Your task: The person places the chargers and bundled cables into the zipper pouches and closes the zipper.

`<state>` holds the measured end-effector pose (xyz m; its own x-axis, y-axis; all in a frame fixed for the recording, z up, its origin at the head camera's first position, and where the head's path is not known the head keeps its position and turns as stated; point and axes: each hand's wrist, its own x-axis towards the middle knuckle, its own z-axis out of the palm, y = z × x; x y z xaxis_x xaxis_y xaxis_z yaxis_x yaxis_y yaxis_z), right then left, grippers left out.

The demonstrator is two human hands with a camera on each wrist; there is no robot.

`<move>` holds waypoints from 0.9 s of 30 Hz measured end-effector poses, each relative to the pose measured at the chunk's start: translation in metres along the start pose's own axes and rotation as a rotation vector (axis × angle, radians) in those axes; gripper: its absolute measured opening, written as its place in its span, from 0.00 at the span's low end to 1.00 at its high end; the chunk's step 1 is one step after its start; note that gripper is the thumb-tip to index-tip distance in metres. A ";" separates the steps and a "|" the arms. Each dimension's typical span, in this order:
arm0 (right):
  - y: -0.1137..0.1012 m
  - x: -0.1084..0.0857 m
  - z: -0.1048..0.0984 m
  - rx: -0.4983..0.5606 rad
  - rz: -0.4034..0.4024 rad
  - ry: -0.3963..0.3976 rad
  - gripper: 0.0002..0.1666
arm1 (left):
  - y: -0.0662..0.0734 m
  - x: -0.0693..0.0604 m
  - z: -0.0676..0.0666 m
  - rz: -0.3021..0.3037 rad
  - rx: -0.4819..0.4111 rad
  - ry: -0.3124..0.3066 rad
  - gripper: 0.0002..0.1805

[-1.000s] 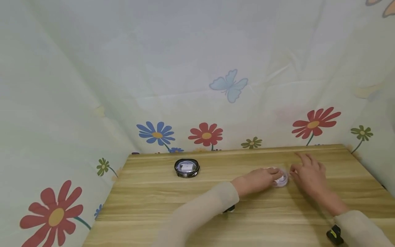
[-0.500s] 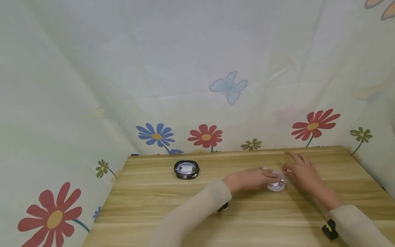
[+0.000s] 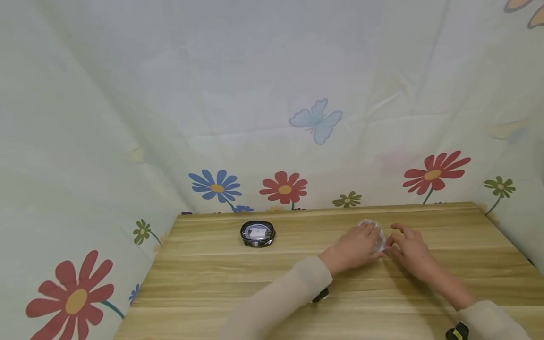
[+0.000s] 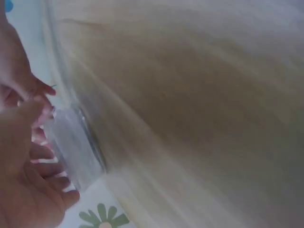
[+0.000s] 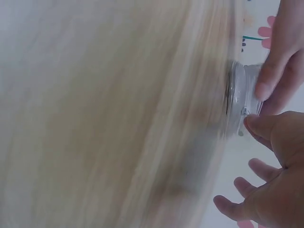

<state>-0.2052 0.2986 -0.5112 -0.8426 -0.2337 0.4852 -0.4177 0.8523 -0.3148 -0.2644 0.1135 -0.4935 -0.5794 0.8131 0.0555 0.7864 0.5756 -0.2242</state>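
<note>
A small clear round case (image 3: 379, 242) stands on the wooden table, partly covered by my left hand (image 3: 356, 245). That hand holds it from above and the left side, fingers laid over its top. My right hand (image 3: 411, 252) is at the case's right edge. In the right wrist view, its thumb and index finger pinch a tiny metallic bit (image 5: 245, 112) on the side of the clear case (image 5: 241, 90), while the other fingers stay spread. The tiny bit's kind is hard to make out. The left wrist view shows the case (image 4: 73, 145) against my left fingers.
A black-rimmed round case (image 3: 258, 233) with a white charger and coiled cable inside lies at the back left of the wooden table (image 3: 212, 283). Behind the table hangs a flowered cloth (image 3: 255, 94). Dark straps (image 3: 458, 331) sit at both wrists.
The clear case has tilted and shifted slightly back under my left hand, which now covers more of it. My right hand has moved left, its thumb and index finger meeting the case's edge.
</note>
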 end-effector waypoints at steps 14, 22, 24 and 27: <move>-0.001 0.005 -0.001 -0.046 0.198 -0.028 0.02 | 0.011 -0.008 0.004 -0.004 0.173 -0.057 0.33; 0.011 0.012 -0.001 -0.038 0.260 -0.067 0.02 | 0.008 -0.010 0.003 0.084 0.154 -0.120 0.33; 0.013 0.015 -0.001 -0.043 0.261 -0.080 0.02 | 0.006 -0.011 0.003 0.103 0.142 -0.122 0.33; 0.015 0.020 0.001 -0.049 0.263 -0.107 0.03 | 0.002 -0.011 0.005 0.133 0.116 -0.119 0.32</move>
<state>-0.2283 0.3067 -0.5069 -0.9519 -0.0471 0.3027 -0.1651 0.9111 -0.3776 -0.2576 0.1057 -0.4999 -0.4989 0.8613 -0.0962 0.8317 0.4445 -0.3326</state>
